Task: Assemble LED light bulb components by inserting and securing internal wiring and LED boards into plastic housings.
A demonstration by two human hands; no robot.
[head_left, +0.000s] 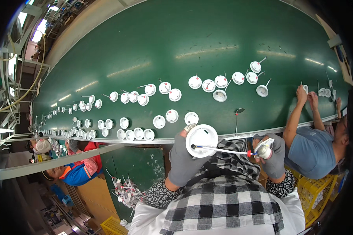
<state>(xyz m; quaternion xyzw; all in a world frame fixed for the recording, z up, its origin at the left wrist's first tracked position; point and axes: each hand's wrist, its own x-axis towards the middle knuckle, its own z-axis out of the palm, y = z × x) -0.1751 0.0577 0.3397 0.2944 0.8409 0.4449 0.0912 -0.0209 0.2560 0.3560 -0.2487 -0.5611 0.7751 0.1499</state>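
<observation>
My left hand, in a grey glove, holds a white round lamp housing at its left rim, open side up. A white cable runs from a dark hole in the housing to the right, bearing a red ring. My right hand, also gloved and with white wrapping on its fingers, is closed around the cable's far end beside the ring. Short coloured wires show there; the fingers hide the rest. In front of me, a loose cable with a dark flat end lies on the green table.
Several white housings stand in rows along the table, many with cables. A bundle of cables lies on a lower green surface at left. Co-workers sit at both sides; one in blue works close on my right. Yellow crates stand behind.
</observation>
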